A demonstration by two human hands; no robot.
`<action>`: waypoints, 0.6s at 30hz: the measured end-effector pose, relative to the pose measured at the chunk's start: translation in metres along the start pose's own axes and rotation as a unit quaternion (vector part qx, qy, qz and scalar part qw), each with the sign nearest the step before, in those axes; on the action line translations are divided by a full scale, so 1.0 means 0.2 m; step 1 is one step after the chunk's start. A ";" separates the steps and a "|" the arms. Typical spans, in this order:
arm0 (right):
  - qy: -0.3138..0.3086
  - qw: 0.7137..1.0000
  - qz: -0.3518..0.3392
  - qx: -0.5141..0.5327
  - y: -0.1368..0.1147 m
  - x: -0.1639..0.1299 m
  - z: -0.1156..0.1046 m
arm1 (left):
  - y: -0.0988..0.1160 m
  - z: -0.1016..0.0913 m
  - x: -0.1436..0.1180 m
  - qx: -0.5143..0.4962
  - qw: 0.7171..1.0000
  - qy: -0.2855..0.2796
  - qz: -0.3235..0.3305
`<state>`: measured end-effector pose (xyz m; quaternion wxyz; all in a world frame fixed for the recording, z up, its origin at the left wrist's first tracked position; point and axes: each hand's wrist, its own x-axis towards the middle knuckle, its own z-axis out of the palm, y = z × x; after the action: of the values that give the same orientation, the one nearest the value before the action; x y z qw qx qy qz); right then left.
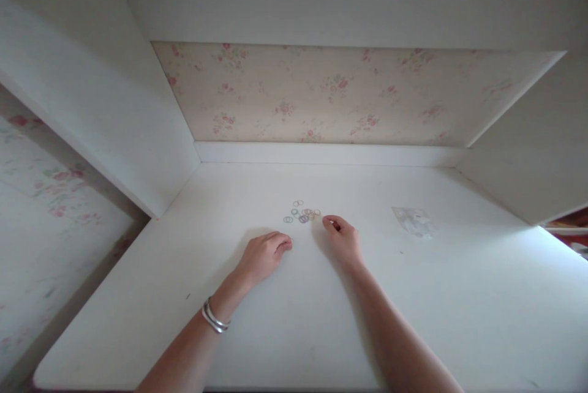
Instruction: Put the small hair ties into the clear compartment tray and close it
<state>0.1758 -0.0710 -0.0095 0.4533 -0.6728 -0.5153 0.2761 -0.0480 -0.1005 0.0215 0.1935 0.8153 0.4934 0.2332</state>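
Several small coloured elastic rings point(302, 213) lie scattered in a loose cluster on the white desk point(321, 319). My left hand point(264, 255) rests palm down just below and left of the cluster, fingers curled, fingertips touching the desk; whether it holds a ring is too small to tell. A silver bangle sits on that wrist. My right hand point(343, 239) lies just right of the cluster, its fingertips pinched together close to the nearest rings; what is between them I cannot make out.
A small clear plastic bag point(414, 221) lies on the desk to the right. White side panels close the desk in on both sides, and a floral wallpaper panel point(321, 93) backs it. The desk's front edge runs along the bottom left.
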 end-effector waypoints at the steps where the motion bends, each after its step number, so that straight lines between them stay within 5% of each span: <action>1: -0.002 1.000 0.002 -0.002 0.00 0.00 0.00 | 0.01 0.00 0.00 0.000 1.000 -0.004 0.006; 18: -0.032 0.995 -0.014 -0.093 0.01 0.01 0.01 | -0.01 0.02 -0.01 0.013 1.000 -0.027 -0.006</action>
<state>0.1763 -0.0688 -0.0128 0.3756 -0.6958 -0.5623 0.2420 -0.0475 -0.1024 0.0173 0.1973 0.8205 0.4963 0.2036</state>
